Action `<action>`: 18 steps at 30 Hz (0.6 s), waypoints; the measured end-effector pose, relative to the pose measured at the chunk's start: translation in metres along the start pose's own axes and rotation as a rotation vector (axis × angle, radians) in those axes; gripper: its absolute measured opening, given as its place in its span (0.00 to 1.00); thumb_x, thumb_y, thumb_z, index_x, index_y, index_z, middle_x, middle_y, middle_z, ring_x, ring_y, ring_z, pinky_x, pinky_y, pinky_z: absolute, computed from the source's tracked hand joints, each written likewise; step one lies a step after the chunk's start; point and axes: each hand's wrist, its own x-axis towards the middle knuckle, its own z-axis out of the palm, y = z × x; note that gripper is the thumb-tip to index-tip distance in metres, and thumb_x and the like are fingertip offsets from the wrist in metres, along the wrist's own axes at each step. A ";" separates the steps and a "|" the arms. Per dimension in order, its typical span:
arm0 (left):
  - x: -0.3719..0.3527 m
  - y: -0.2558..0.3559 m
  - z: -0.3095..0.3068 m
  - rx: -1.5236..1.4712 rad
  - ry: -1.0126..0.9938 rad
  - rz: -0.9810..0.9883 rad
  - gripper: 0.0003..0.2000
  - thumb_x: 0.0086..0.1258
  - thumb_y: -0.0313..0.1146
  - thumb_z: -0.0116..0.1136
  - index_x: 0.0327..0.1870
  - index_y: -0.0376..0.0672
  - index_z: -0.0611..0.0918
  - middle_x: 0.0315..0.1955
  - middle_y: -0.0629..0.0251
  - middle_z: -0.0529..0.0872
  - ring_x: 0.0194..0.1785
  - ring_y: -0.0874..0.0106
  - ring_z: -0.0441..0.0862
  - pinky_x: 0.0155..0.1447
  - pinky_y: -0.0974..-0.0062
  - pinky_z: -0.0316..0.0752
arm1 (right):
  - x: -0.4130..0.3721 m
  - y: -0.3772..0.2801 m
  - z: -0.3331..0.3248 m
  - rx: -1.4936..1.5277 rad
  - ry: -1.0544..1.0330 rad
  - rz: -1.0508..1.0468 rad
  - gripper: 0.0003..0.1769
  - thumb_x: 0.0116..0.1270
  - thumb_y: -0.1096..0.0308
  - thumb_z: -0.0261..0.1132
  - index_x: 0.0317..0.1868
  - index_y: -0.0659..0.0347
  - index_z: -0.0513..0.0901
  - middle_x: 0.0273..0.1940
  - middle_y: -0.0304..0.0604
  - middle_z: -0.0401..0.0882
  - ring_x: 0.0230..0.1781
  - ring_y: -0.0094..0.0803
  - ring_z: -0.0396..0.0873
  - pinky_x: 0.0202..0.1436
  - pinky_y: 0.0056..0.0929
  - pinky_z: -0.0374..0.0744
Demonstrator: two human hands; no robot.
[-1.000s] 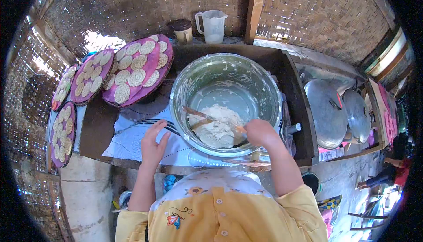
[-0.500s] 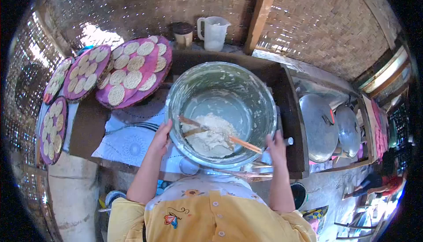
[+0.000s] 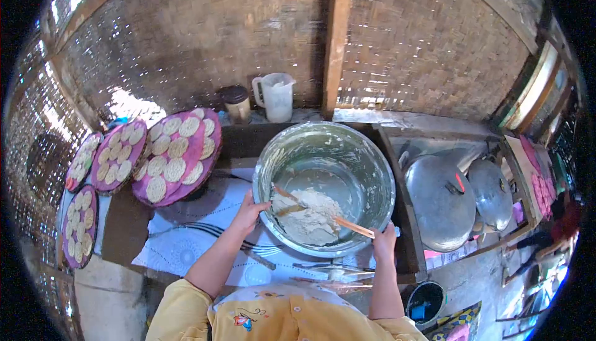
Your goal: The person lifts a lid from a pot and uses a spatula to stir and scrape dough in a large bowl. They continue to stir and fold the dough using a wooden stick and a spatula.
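Note:
A large metal basin (image 3: pixel 386 173) with whitish smears on its inner wall stands in front of me. White dough or flour paste (image 3: pixel 310 226) lies in its bottom. Two wooden sticks rest in it: a dark one (image 3: pixel 287 197) is partly sunk in the paste, and a lighter one (image 3: pixel 354 226) leans toward the right rim. At the left rim, my left hand (image 3: pixel 248 213) grips the basin, thumb on the edge. My right hand (image 3: pixel 383 241) is closed on the opposite rim beside the lighter stick's end; its fingertips are partly hidden.
Purple round trays (image 3: pixel 149 192) bearing pale flat discs stand at left. A plastic pitcher (image 3: pixel 277 99) and a lidded container (image 3: pixel 236 105) are at the back wall. Large metal lids (image 3: pixel 434 204) lie right. A dark bucket (image 3: pixel 425 304) stands below right. Another person (image 3: pixel 562 229) is far right.
The view has tilted up. Relative to the table, the basin has shifted right, toward the table's side board. My right hand, blurred and loose before, has closed on the rim.

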 end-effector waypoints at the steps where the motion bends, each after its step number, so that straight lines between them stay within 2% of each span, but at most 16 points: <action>1: 0.014 -0.018 -0.007 -0.011 0.018 -0.025 0.29 0.58 0.24 0.57 0.63 0.42 0.62 0.51 0.61 0.74 0.53 0.69 0.73 0.57 0.70 0.69 | 0.004 0.006 0.004 -0.003 0.045 -0.068 0.21 0.54 0.78 0.61 0.50 0.66 0.73 0.41 0.42 0.79 0.37 0.27 0.77 0.38 0.25 0.74; 2: 0.022 -0.028 -0.010 -0.021 0.038 -0.054 0.29 0.59 0.24 0.56 0.63 0.43 0.62 0.51 0.62 0.74 0.53 0.69 0.72 0.57 0.70 0.68 | -0.002 -0.010 0.004 -0.049 0.043 -0.023 0.23 0.54 0.75 0.63 0.52 0.66 0.72 0.42 0.43 0.79 0.39 0.27 0.76 0.41 0.26 0.74; 4: 0.024 -0.024 -0.006 -0.009 0.005 -0.065 0.29 0.63 0.31 0.57 0.65 0.44 0.59 0.54 0.62 0.71 0.56 0.68 0.70 0.59 0.70 0.67 | -0.002 -0.006 0.003 -0.175 0.067 -0.146 0.25 0.54 0.73 0.64 0.54 0.67 0.71 0.44 0.45 0.78 0.41 0.27 0.76 0.44 0.27 0.74; 5: 0.023 -0.021 -0.005 0.012 0.005 -0.067 0.30 0.64 0.33 0.57 0.66 0.45 0.58 0.56 0.61 0.71 0.58 0.68 0.69 0.60 0.70 0.65 | 0.000 0.000 0.003 -0.259 0.079 -0.231 0.26 0.58 0.70 0.62 0.56 0.68 0.68 0.46 0.46 0.77 0.41 0.27 0.77 0.41 0.27 0.77; 6: 0.021 -0.019 -0.009 0.036 0.008 -0.069 0.31 0.65 0.35 0.58 0.67 0.45 0.57 0.57 0.61 0.70 0.60 0.67 0.67 0.61 0.70 0.64 | -0.002 -0.002 -0.001 -0.167 -0.002 -0.148 0.27 0.60 0.69 0.62 0.58 0.69 0.66 0.47 0.45 0.77 0.41 0.27 0.77 0.40 0.27 0.77; 7: 0.020 -0.020 -0.017 0.205 0.021 -0.053 0.39 0.65 0.48 0.57 0.71 0.51 0.48 0.62 0.59 0.66 0.63 0.63 0.65 0.62 0.64 0.62 | -0.003 -0.005 -0.006 -0.071 -0.083 -0.066 0.28 0.61 0.69 0.61 0.60 0.69 0.65 0.47 0.45 0.76 0.41 0.27 0.77 0.39 0.26 0.78; 8: 0.012 -0.026 -0.024 0.147 0.085 -0.056 0.38 0.66 0.46 0.56 0.71 0.49 0.48 0.63 0.59 0.64 0.64 0.63 0.63 0.63 0.65 0.61 | -0.007 -0.011 -0.009 0.024 -0.164 0.018 0.29 0.62 0.68 0.60 0.62 0.69 0.63 0.48 0.45 0.76 0.40 0.27 0.77 0.37 0.26 0.79; 9: -0.008 -0.015 -0.018 0.086 0.150 -0.060 0.38 0.67 0.44 0.55 0.71 0.48 0.47 0.65 0.58 0.62 0.65 0.64 0.62 0.65 0.66 0.59 | -0.027 -0.038 -0.013 0.159 -0.105 0.155 0.32 0.61 0.67 0.62 0.64 0.67 0.62 0.47 0.46 0.79 0.39 0.28 0.79 0.41 0.28 0.79; 10: -0.023 -0.006 -0.013 0.023 0.213 -0.059 0.37 0.68 0.42 0.55 0.71 0.46 0.47 0.66 0.58 0.59 0.66 0.64 0.60 0.66 0.68 0.57 | -0.031 -0.028 -0.019 0.197 -0.056 0.072 0.36 0.60 0.69 0.62 0.67 0.64 0.58 0.48 0.45 0.78 0.37 0.25 0.78 0.36 0.25 0.79; 12: -0.059 -0.018 -0.038 0.139 0.166 0.120 0.35 0.69 0.41 0.52 0.71 0.45 0.47 0.66 0.56 0.59 0.64 0.64 0.62 0.64 0.68 0.60 | -0.049 -0.028 -0.045 -0.181 0.022 -0.140 0.35 0.59 0.71 0.62 0.66 0.64 0.60 0.49 0.44 0.77 0.36 0.23 0.77 0.33 0.24 0.79; 13: -0.078 -0.028 -0.055 0.199 0.164 0.185 0.34 0.69 0.40 0.52 0.70 0.45 0.48 0.65 0.56 0.61 0.63 0.65 0.64 0.63 0.69 0.61 | -0.063 -0.046 -0.057 -0.126 0.024 -0.114 0.32 0.58 0.73 0.62 0.63 0.65 0.65 0.49 0.45 0.77 0.35 0.22 0.76 0.35 0.25 0.78; 14: -0.097 -0.041 -0.071 0.234 0.226 0.240 0.32 0.69 0.39 0.51 0.70 0.44 0.51 0.64 0.56 0.63 0.62 0.66 0.65 0.63 0.69 0.62 | -0.070 -0.050 -0.070 -0.101 0.111 -0.132 0.28 0.58 0.73 0.62 0.61 0.65 0.69 0.47 0.46 0.78 0.35 0.22 0.75 0.37 0.24 0.78; 15: -0.116 -0.053 -0.086 0.272 0.288 0.294 0.30 0.70 0.38 0.50 0.69 0.43 0.54 0.62 0.56 0.65 0.61 0.67 0.66 0.62 0.70 0.64 | -0.071 -0.040 -0.085 -0.097 0.218 -0.238 0.26 0.58 0.73 0.63 0.59 0.65 0.70 0.45 0.45 0.78 0.35 0.22 0.74 0.38 0.23 0.77; 18: -0.165 -0.077 -0.119 0.213 0.570 0.213 0.24 0.68 0.37 0.53 0.63 0.40 0.64 0.54 0.60 0.73 0.53 0.72 0.72 0.53 0.75 0.68 | -0.086 -0.074 -0.119 -0.482 0.466 -0.347 0.25 0.59 0.69 0.63 0.58 0.63 0.72 0.48 0.51 0.77 0.41 0.37 0.78 0.44 0.32 0.77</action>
